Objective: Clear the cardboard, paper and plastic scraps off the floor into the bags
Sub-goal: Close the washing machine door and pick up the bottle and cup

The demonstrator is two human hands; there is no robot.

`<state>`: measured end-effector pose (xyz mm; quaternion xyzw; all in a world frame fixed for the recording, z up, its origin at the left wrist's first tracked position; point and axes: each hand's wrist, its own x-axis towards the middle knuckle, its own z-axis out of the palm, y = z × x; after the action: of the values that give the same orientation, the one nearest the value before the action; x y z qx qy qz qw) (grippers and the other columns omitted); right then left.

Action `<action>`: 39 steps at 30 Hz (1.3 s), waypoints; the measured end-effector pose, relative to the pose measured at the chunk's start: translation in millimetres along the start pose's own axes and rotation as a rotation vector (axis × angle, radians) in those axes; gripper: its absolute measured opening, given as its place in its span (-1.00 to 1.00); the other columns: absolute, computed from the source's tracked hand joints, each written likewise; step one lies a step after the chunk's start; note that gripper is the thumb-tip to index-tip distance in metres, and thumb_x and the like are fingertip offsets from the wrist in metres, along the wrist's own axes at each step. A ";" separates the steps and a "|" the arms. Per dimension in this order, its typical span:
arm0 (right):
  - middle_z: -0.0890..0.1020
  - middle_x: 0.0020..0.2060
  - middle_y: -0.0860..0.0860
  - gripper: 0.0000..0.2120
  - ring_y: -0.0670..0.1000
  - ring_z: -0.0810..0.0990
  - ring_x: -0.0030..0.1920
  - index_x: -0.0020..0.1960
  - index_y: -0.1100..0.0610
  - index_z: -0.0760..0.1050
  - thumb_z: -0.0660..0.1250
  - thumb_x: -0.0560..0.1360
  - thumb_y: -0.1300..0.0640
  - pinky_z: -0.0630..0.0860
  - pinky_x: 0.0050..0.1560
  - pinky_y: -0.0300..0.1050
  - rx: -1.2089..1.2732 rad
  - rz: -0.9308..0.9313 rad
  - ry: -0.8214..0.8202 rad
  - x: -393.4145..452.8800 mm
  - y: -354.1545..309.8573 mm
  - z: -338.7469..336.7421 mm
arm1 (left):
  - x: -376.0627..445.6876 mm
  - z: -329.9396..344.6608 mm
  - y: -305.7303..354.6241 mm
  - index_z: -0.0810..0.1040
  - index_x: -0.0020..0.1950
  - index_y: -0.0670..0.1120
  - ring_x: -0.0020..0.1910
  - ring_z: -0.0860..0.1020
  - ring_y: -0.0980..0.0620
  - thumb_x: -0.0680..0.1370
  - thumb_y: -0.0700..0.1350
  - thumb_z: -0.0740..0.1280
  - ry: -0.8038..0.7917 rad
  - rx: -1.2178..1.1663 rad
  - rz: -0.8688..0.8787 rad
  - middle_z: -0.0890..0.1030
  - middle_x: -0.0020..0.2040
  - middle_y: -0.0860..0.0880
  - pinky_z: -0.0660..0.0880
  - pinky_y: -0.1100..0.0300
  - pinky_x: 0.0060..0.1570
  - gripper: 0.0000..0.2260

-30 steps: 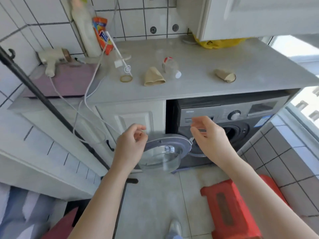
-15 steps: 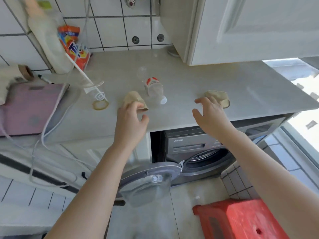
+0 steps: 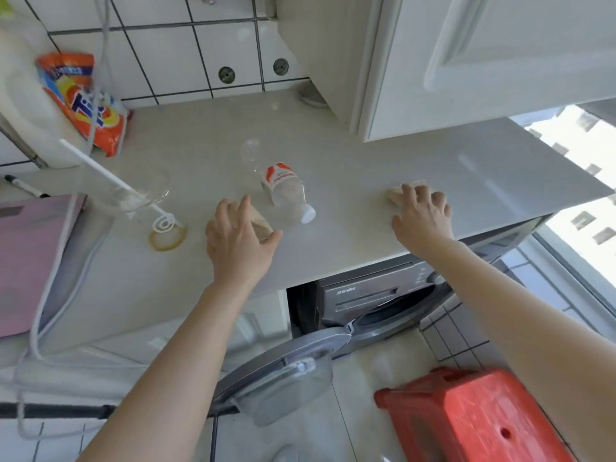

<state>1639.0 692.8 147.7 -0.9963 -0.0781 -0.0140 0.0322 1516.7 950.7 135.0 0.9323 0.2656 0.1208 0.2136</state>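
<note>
Tan crumpled paper cup (image 3: 261, 223) on the countertop (image 3: 366, 181) sits under the left hand (image 3: 238, 243), fingers spread and closing round it, while the right hand (image 3: 421, 213) at 3 o'clock covers a second paper cup (image 3: 396, 195), fingers loosely curled, plastic bottle (image 3: 286, 191) lying between.

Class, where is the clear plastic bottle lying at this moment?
In the head view, the plastic bottle lies on its side mid-countertop, between the left hand and right hand.
</note>
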 end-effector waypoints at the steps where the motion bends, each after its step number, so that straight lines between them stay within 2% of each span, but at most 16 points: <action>1: 0.36 0.26 0.22 -0.49 0.31 0.34 0.21 0.39 0.17 0.23 0.24 0.49 0.07 0.34 0.22 0.21 -0.024 -0.010 0.010 0.1 -0.7 1.9 | 0.0 1.9 -1.8 0.15 0.51 0.05 0.38 0.18 -0.31 0.45 0.22 0.34 0.008 -0.003 0.013 0.06 0.52 -0.09 0.26 -0.14 0.34 -0.28; 5: 0.39 0.16 0.22 -0.59 0.30 0.37 0.13 0.28 0.23 0.36 0.23 0.51 0.06 0.36 0.16 0.20 -0.085 -0.018 0.036 -0.7 -7.2 6.8 | -1.1 6.5 -7.8 0.29 0.40 0.02 0.24 0.30 -0.32 0.42 0.16 0.40 0.075 -0.006 0.090 0.16 0.46 -0.11 0.39 -0.13 0.15 -0.38; 10: 0.41 0.13 0.21 -0.60 0.30 0.39 0.09 0.28 0.19 0.38 0.26 0.49 0.06 0.38 0.04 0.15 -0.102 -0.004 0.062 -8.4 -15.8 10.9 | -5.1 8.1 -14.1 0.35 0.30 0.00 0.11 0.39 -0.30 0.33 0.02 0.44 0.139 -0.037 0.138 0.26 0.39 -0.11 0.43 -0.06 0.04 -0.43; 15: 0.40 0.15 0.19 -0.55 0.30 0.39 0.12 0.32 0.11 0.33 0.28 0.45 0.20 0.38 0.05 0.13 -0.038 0.001 0.095 -25.9 -24.9 13.1 | -7.5 5.4 -20.0 0.35 0.26 -0.05 0.19 0.40 -0.24 0.27 -0.04 0.45 0.175 -0.149 0.186 0.31 0.33 -0.10 0.37 -0.01 0.12 -0.40; 20: 0.40 0.17 0.15 -0.55 0.28 0.37 0.16 0.32 0.06 0.34 0.28 0.44 0.19 0.37 0.11 0.15 0.038 0.019 0.094 -50.4 -41.4 11.5 | -19.7 -6.0 -22.3 0.35 0.30 -0.08 0.31 0.32 -0.11 0.25 -0.06 0.50 0.166 -0.325 0.228 0.31 0.30 -0.12 0.31 -0.02 0.25 -0.34; 24: 0.41 0.17 0.11 -0.56 0.22 0.38 0.16 0.31 0.04 0.38 0.25 0.44 0.20 0.38 0.13 0.15 0.150 0.015 0.135 -77.7 -56.2 11.2 | -39.0 -13.6 -19.9 0.33 0.36 -0.01 0.24 0.33 -0.11 0.26 -0.01 0.52 0.078 -0.460 0.292 0.24 0.30 -0.07 0.36 -0.09 0.26 -0.28; 27: 0.44 0.13 0.11 -0.61 0.20 0.41 0.11 0.28 0.07 0.42 0.27 0.45 0.21 0.46 0.04 0.16 0.263 0.018 0.209 -103.1 -61.0 13.7 | -50.0 -14.3 -16.0 0.30 0.39 0.04 0.22 0.34 -0.13 0.26 0.08 0.50 0.004 -0.498 0.342 0.21 0.30 -0.04 0.37 -0.10 0.26 -0.25; 31: 0.45 0.05 0.08 -0.66 0.17 0.47 0.00 0.23 0.14 0.43 0.27 0.46 0.22 0.49 0.00 0.07 0.393 0.032 0.283 -147.4 -52.0 15.8 | -66.3 -12.1 -5.8 0.32 0.40 0.01 0.19 0.31 0.00 0.26 0.07 0.55 -0.069 -0.524 0.443 0.23 0.29 -0.06 0.37 -0.06 0.28 -0.23; 35: 0.44 0.05 -0.01 -0.67 0.03 0.46 -0.07 0.23 0.08 0.37 0.25 0.47 0.19 0.44 -0.08 -0.09 0.576 0.234 0.264 -199.0 -35.4 10.5 | -94.1 -5.7 15.1 0.34 0.37 0.02 0.20 0.29 0.04 0.25 0.03 0.58 -0.181 -0.548 0.520 0.22 0.30 -0.04 0.37 0.19 0.22 -0.24; 39: 0.47 0.03 -0.04 -0.70 -0.01 0.45 -0.08 0.19 0.07 0.35 0.23 0.47 0.16 0.39 -0.17 -0.16 0.637 0.394 0.256 -250.6 -9.3 15.7 | -134.3 10.4 35.5 0.32 0.38 0.03 0.30 0.28 -0.01 0.22 0.02 0.59 -0.326 -0.559 0.595 0.20 0.35 -0.05 0.33 0.20 0.24 -0.21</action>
<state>1390.5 664.2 124.3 -0.9225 0.1188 -0.1069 0.3514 1424.5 846.5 127.2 0.8815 -0.0945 0.0954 0.4526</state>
